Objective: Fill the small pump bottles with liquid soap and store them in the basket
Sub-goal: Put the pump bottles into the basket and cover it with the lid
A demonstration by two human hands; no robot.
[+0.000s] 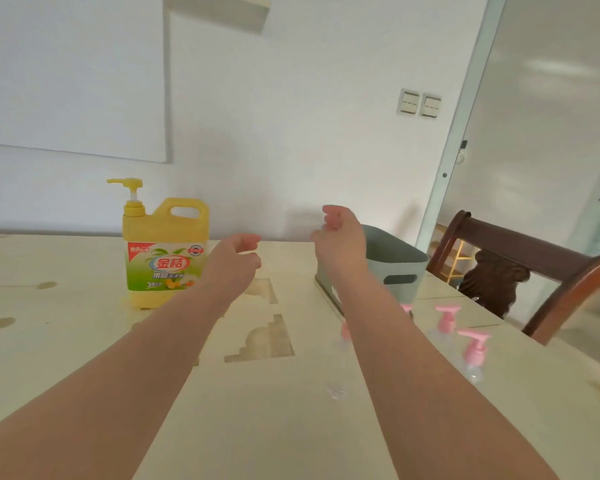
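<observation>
A big yellow soap jug with a pump top stands at the back left of the table. A grey-green basket with handle slots sits at the back right. Several small clear bottles with pink pumps stand near the right: one partly behind my right forearm, another beside it and a third closer to me. My left hand hovers beside the jug, its fingers loosely curled, holding nothing. My right hand is raised in front of the basket, fingers relaxed and empty.
The cream table has carved inlays in its middle and some stains on the left. A dark wooden chair stands at the right edge. A white wall runs behind the table, and a glass door is at the right.
</observation>
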